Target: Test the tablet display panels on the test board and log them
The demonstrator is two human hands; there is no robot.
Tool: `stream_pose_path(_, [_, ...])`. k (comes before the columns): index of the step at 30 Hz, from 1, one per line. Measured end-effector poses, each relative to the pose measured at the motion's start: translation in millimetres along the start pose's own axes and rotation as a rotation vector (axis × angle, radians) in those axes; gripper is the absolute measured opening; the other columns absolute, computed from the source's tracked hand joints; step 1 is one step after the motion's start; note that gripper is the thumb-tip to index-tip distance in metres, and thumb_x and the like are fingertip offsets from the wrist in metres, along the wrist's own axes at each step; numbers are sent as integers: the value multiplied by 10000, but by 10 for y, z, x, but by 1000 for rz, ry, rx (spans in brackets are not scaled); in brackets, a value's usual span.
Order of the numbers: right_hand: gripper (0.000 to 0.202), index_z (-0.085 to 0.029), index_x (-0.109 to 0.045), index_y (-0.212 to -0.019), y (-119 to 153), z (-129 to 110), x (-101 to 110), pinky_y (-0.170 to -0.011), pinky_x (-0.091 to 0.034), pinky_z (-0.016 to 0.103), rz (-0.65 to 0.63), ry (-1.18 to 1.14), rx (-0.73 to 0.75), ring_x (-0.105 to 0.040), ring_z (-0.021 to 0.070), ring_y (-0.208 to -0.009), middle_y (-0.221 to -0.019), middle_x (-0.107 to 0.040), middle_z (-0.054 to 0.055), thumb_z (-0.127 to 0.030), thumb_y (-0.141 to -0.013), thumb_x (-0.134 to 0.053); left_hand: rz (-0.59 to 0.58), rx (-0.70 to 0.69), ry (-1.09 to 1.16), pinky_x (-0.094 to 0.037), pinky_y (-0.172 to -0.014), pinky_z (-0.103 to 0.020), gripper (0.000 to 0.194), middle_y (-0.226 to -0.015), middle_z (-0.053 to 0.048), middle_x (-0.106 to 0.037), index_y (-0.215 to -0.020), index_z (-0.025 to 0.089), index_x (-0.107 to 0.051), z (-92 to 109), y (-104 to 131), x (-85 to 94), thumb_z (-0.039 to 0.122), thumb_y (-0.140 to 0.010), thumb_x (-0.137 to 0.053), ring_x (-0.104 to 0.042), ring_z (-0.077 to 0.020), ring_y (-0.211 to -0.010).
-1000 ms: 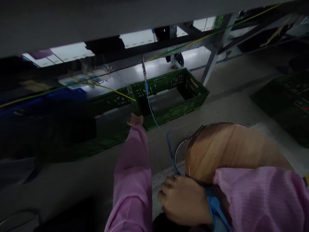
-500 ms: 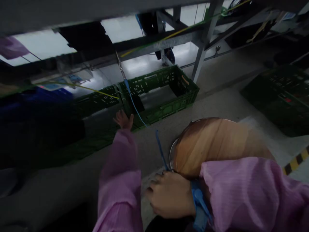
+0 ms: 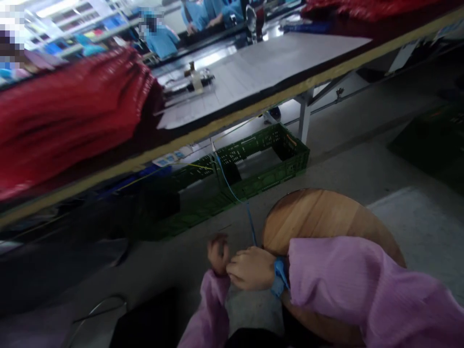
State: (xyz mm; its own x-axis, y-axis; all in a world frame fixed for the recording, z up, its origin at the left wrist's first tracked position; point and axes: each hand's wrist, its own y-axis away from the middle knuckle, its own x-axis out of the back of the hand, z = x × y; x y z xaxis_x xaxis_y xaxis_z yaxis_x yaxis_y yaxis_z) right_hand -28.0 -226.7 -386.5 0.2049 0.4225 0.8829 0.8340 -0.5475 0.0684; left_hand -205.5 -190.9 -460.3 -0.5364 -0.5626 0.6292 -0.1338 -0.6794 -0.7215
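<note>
My left hand is raised in front of me, blurred, its fingers loosely bent and apart from the thumb, with nothing visible in it. Right beside its wrist is my right hand, back upward, fingers bent together. Its fingertips are hidden, so what they grip cannot be made out. Around the right wrist sits a blue wrist strap. A thin blue cord runs down from a metal clip under the table edge and disappears behind my right hand.
Below my right sleeve stands a round wooden stool. Green crates lie on the floor under the worktable. Red bags and a grey sheet cover the tabletop. People in blue are across the table.
My left hand has come back from the crates to beside my right hand. The view has tilted up, bringing the tabletop in. My right hand keeps its bent-finger pose.
</note>
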Motion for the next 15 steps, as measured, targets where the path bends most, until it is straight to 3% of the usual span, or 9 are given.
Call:
stream_pose_path(3, [291, -189, -710, -1075, 82, -45, 71, -707, -517, 315, 47, -5, 1, -728, 206, -1013, -1091, -770, 43, -326, -1002, -464, 287, -150, -70, -592, -683, -432, 143, -889, -60, -675, -990, 294, -681, 139, -493, 452, 233, -955, -558, -682, -240, -789])
stream_pose_path(6, [241, -179, -718, -1035, 150, -107, 100, -698, -488, 296, 93, 0, 7, -718, 191, -973, -1049, -769, 55, -301, -975, -520, 478, -454, -134, -589, -803, -435, 241, -991, -86, -720, -1062, 265, -702, 495, -1368, 817, 169, -853, -631, -702, -260, -907])
stream_pose_path(8, [206, -189, -720, -1018, 171, -127, 123, -718, -479, 281, 125, 0, 15, -704, 173, -970, -1024, -767, 45, -284, -962, -545, 542, -460, -156, -555, -945, -460, 303, -1125, -118, -716, -1172, 231, -678, 768, -1931, 927, 198, -882, -596, -683, -277, -1063])
stream_pose_path(9, [197, -195, -720, -1012, 175, -119, 145, -726, -476, 276, 140, 0, 12, -697, 168, -966, -1009, -765, 40, -286, -961, -552, 531, -432, -190, -524, -1008, -476, 317, -1167, -136, -711, -1210, 205, -662, 879, -2151, 938, 230, -907, -575, -662, -289, -1137])
stream_pose_path(11, [190, -198, -720, -991, 186, -45, 222, -749, -478, 273, 170, 7, -21, -685, 169, -950, -972, -758, 43, -294, -965, -558, 398, -283, -265, -486, -1048, -477, 339, -1177, -156, -712, -1226, 166, -652, 1012, -2425, 892, 315, -967, -492, -646, -293, -1167])
stream_pose_path(13, [201, -181, -718, -994, 213, 116, 343, -818, -481, 284, 219, 26, -105, -671, 183, -972, -973, -748, 71, -260, -978, -534, 296, -123, -297, -443, -1082, -496, 412, -1200, -173, -712, -1223, 147, -654, 1032, -2497, 800, 385, -998, -404, -638, -307, -1187])
stream_pose_path(15, [247, -147, -708, -1051, 260, 358, 499, -912, -469, 317, 292, 56, -235, -648, 214, -1052, -1037, -734, 127, -208, -998, -474, 282, -58, -290, -395, -1123, -508, 483, -1275, -196, -695, -1269, 128, -639, 997, -2450, 709, 418, -1001, -361, -619, -319, -1242])
